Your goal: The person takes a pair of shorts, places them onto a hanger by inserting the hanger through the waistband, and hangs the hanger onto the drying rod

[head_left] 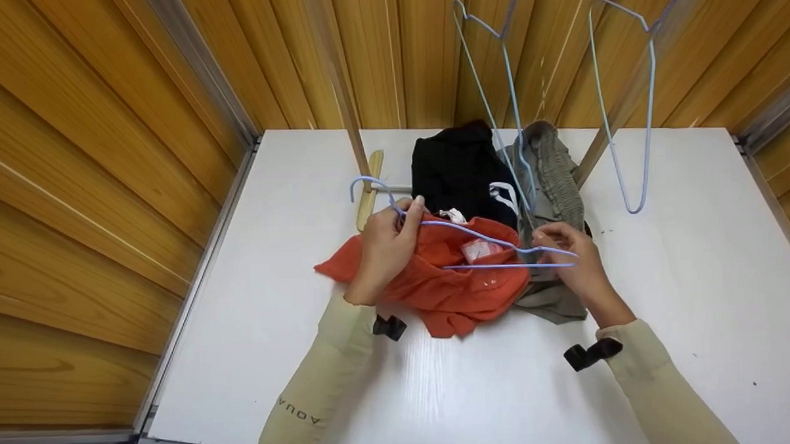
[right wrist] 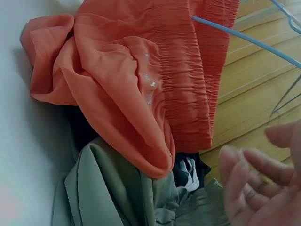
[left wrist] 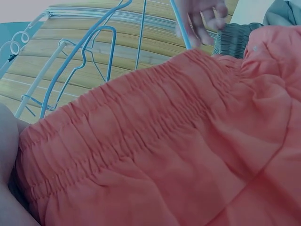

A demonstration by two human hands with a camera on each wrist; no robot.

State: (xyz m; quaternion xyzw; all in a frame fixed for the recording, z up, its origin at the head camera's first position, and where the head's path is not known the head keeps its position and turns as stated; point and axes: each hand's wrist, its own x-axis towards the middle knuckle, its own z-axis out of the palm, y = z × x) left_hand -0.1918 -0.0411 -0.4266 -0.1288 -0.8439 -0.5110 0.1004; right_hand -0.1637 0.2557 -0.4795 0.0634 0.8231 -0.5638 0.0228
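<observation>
Orange elastic-waisted shorts hang bunched in front of me, a white label showing inside the waistband. My left hand grips their waistband at the left, its thumb beside the neck of a blue wire hanger. The hanger's lower bar reaches into the waist opening in the right wrist view. Around the hanger's right end is my right hand. In the right wrist view its fingers are loosely bent, with nothing between them. The left fingertips are hidden by cloth.
Behind the shorts lie a black garment with a white print and a grey-green garment. Two more blue hangers hang above, at the right. A wooden rack post stands on the white table, before wood-panelled walls.
</observation>
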